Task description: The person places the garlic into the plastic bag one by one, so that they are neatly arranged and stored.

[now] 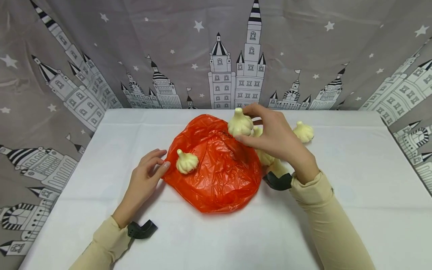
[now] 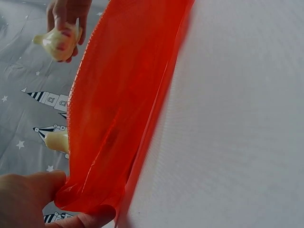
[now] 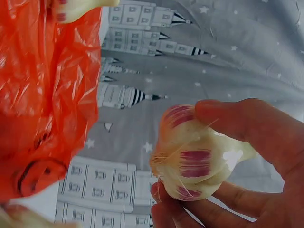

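A red plastic bag [image 1: 216, 168] lies spread on the white table. My left hand [image 1: 146, 174] pinches its left edge between thumb and fingers, and the left wrist view shows the bag's rim [image 2: 85, 194] in that grip. Over the bag's upper right part, my right hand [image 1: 275, 131] holds a pale garlic bulb [image 1: 240, 123] with its stem up. Purple patches and dry roots show on this bulb [image 3: 190, 152] in the right wrist view. Another garlic bulb [image 1: 186, 162] sits at the bag's left side, close to my left fingertips.
More garlic lies right of the bag, partly hidden by my right hand: one bulb [image 1: 264, 158] by the bag's edge and another [image 1: 279, 168] near the wrist strap. Farther right is a separate bulb [image 1: 303, 132]. A grey castle-print cloth [image 1: 290, 45] hangs behind the table.
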`<state>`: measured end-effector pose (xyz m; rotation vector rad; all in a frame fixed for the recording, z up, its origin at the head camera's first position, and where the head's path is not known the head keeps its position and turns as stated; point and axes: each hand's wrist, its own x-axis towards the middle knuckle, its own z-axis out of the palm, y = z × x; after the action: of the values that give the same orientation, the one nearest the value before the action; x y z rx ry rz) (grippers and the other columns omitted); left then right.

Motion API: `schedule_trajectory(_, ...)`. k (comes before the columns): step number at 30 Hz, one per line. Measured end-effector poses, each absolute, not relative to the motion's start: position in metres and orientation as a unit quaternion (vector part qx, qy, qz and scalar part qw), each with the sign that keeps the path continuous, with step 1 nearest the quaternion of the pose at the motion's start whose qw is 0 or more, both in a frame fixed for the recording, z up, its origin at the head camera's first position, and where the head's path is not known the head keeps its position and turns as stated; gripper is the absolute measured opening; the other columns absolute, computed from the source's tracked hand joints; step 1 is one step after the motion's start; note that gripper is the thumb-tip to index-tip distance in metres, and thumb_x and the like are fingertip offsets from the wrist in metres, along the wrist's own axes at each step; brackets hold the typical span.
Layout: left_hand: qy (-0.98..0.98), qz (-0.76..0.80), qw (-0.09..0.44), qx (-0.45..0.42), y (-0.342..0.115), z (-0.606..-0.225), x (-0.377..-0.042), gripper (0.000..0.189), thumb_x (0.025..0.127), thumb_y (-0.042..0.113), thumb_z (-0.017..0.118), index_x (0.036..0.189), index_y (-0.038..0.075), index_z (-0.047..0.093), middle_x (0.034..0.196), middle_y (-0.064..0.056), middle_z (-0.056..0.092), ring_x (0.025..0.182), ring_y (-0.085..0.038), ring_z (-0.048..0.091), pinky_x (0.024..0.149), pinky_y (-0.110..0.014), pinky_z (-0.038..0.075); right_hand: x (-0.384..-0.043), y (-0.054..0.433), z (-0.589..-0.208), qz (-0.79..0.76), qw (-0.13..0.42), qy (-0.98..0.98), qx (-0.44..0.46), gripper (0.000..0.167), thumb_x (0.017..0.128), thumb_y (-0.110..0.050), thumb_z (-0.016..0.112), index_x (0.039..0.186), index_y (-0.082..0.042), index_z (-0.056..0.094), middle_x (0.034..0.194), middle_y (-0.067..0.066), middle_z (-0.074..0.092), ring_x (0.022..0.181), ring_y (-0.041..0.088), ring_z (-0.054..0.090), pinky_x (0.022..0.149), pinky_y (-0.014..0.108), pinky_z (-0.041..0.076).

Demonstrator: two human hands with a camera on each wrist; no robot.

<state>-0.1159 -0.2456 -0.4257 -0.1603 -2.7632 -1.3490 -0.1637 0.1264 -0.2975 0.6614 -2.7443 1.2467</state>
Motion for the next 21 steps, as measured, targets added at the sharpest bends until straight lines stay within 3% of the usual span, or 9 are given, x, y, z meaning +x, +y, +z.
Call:
schedule_trajectory(9, -0.898, -0.435, 0.038, -0.056, -0.249, -0.427, -0.117, 0.024, 0.105, 0.03, 0.067, 0.098, 0.006, 0.069, 0.153, -0.012, 0.057, 0.154, -0.033, 0.038, 0.117, -0.059, 0.043, -0.177, 0.092, -0.294, 0.421, 0.055, -0.869, 0.254, 0.056, 0.087, -0.027, 0.087, 0.135, -0.009, 0.064, 0.129, 0.004, 0.071, 0.116, 0.018, 0.068, 0.105, 0.037, 0.057)
schedule_trajectory(21, -0.899, -0.434, 0.025, -0.054, -0.249, -0.431, -0.119, 0.027, 0.106, 0.033, 0.064, 0.101, 0.007, 0.069, 0.157, -0.011, 0.054, 0.155, -0.034, 0.036, 0.116, -0.059, 0.043, -0.185, 0.056, -0.289, 0.446, 0.046, -0.851, 0.274, 0.056, 0.089, -0.029, 0.085, 0.137, -0.01, 0.062, 0.13, 0.001, 0.07, 0.116, 0.013, 0.066, 0.105, 0.03, 0.055)
